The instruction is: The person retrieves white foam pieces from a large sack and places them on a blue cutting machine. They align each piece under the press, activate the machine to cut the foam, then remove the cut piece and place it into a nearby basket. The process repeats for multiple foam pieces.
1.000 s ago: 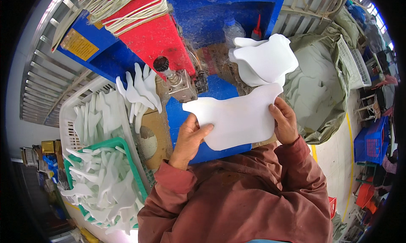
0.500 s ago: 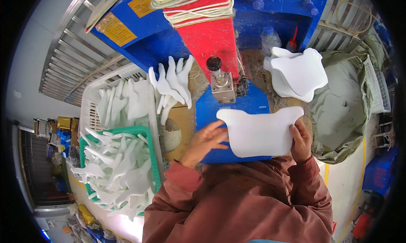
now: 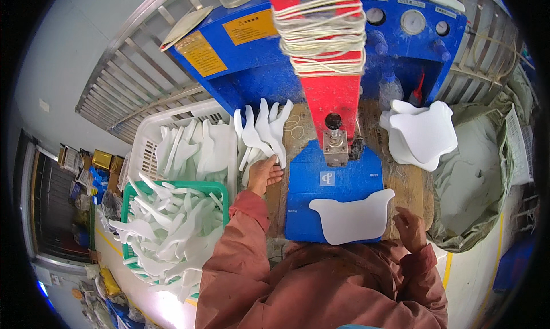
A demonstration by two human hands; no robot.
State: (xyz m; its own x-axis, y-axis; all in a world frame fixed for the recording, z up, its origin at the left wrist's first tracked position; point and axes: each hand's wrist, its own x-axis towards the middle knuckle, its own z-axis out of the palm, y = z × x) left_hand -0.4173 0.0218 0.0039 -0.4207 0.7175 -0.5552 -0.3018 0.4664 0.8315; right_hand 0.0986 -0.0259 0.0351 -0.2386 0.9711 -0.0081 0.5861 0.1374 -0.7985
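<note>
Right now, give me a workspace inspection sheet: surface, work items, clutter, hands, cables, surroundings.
Surface: blue press plate on a wooden bench, below a red press head.
Work items: one white shaped sheet lies flat on the plate's near edge; upright white cut pieces stand at the bench's left edge.
Clutter: stack of white sheets at right; white crate and green basket full of cut pieces at left; clear bottle at the back.
Hands: left hand touches the upright pieces; right hand open beside the sheet, holding nothing.
Cables: cord wound around the press head; no loose cables seen.
Surroundings: grey sack at right; metal railings behind.
</note>
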